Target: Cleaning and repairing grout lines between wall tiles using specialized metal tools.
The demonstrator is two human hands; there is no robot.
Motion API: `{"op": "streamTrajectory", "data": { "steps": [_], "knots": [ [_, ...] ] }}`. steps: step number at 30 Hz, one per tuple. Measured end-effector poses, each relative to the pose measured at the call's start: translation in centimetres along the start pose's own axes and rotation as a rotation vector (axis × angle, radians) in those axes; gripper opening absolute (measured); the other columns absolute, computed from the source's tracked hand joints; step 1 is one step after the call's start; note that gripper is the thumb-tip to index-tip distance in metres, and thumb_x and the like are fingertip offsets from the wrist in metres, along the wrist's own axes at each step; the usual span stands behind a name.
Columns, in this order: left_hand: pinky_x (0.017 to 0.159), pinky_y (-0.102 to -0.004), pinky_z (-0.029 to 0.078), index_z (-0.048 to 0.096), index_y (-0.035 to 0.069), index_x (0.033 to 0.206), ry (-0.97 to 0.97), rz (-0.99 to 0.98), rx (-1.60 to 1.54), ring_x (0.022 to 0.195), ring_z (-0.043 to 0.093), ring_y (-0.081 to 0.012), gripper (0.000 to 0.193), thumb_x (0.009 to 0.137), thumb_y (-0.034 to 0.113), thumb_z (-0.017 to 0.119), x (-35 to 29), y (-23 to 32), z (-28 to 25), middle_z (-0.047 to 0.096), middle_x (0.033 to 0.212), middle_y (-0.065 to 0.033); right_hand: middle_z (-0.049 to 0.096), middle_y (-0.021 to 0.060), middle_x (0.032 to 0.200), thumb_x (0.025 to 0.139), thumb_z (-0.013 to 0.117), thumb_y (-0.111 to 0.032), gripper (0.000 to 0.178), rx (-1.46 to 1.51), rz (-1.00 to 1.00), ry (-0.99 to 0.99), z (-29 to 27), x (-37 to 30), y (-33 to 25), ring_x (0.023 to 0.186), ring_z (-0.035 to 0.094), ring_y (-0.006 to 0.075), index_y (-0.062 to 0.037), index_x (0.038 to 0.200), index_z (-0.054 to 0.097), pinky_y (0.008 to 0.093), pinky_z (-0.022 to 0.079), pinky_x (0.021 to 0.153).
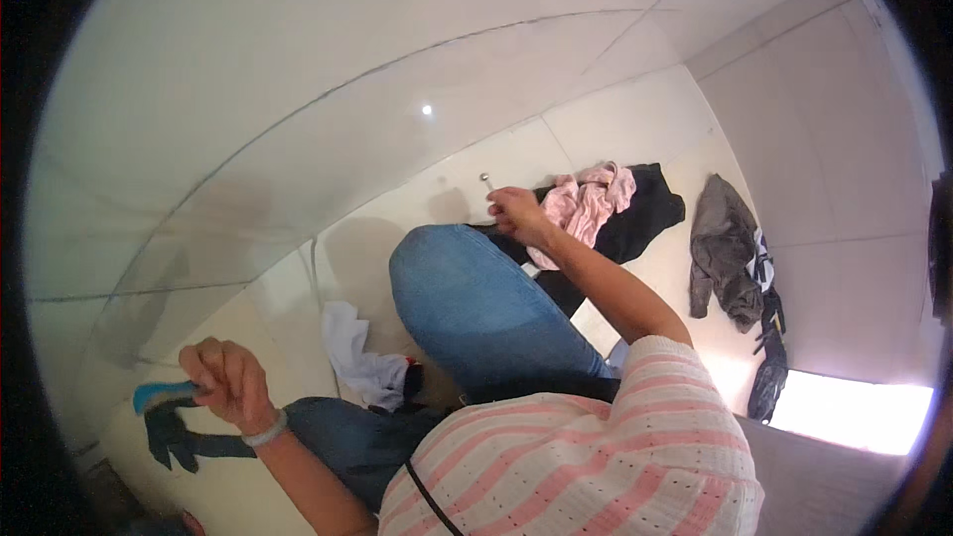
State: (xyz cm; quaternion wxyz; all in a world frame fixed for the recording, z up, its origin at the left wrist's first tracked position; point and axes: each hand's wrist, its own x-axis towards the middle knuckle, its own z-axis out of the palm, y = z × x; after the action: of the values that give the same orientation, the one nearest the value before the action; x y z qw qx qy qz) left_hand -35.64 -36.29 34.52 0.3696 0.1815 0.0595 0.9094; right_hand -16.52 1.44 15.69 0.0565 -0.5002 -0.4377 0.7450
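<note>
My left hand [230,382], raised at the lower left with a white band at its wrist, is closed on a curved blue object [162,396]; its exact kind does not show. My right hand [516,212] is out past my bent knee, fingers closed round a thin stick with a small shiny metal end [485,178]. Right beside that hand, a pink garment [596,201] lies on black clothing [652,212] on the floor. Between my legs and the wall rests a white garment [357,357] with a dark and red part.
A pale glossy wall [397,69] curves along the far side. Near the right-hand panel [834,159] lie a dark brown garment [725,248] and black items [769,377]. A dark shape [171,432] is on the floor below the blue object. Bright light [854,412] enters at lower right.
</note>
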Motion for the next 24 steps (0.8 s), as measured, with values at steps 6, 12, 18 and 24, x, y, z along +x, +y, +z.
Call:
{"op": "streamTrajectory", "data": {
  "steps": [6,12,18,24],
  "knots": [
    [0.022,-0.0235,0.038,0.032,0.006,0.06,0.04,-0.002,0.213,0.043,0.027,-0.0077,0.046,0.065,0.003,0.077,1.4,-3.1,1.8,0.029,0.054,-0.0007,0.048,0.0029,0.069,0.084,0.055,-0.012,0.011,0.222,-0.053,0.042,-8.9,3.5,-2.9,0.046,0.035,0.0066,-0.0075,0.093,0.051,0.0199,0.025,0.038],
    [0.023,-0.0209,0.037,0.039,0.003,0.066,0.122,-0.025,0.232,0.037,0.027,-0.0081,0.033,0.074,0.006,0.071,1.5,-3.8,2.6,0.029,0.052,-0.0002,0.047,0.0029,0.066,0.084,0.054,-0.01,0.007,0.3,-0.006,0.102,-12.4,6.1,-3.9,0.045,0.033,0.0066,-0.0041,0.086,0.05,0.0202,0.023,0.037],
    [0.029,-0.0185,0.036,0.041,0.002,0.079,0.306,0.105,0.335,0.043,0.027,-0.0078,0.02,0.086,0.01,0.058,-3.2,-2.2,2.8,0.034,0.061,-0.0029,0.044,0.0023,0.063,0.085,0.049,-0.009,0.008,0.417,0.024,0.077,-12.7,9.9,-3.0,0.042,0.031,0.0068,-0.004,0.079,0.048,0.021,0.022,0.036],
    [0.042,-0.0182,0.03,0.052,0.001,0.107,0.366,0.08,0.603,0.051,0.029,-0.0083,0.021,0.094,0.017,0.048,-7.6,0.2,3.4,0.044,0.075,-0.004,0.039,0.0028,0.061,0.083,0.043,-0.004,0.009,0.52,0.04,0.064,-11.1,11.9,-3.2,0.044,0.03,0.0079,0.0008,0.076,0.045,0.0218,0.022,0.036]
  ]
}}
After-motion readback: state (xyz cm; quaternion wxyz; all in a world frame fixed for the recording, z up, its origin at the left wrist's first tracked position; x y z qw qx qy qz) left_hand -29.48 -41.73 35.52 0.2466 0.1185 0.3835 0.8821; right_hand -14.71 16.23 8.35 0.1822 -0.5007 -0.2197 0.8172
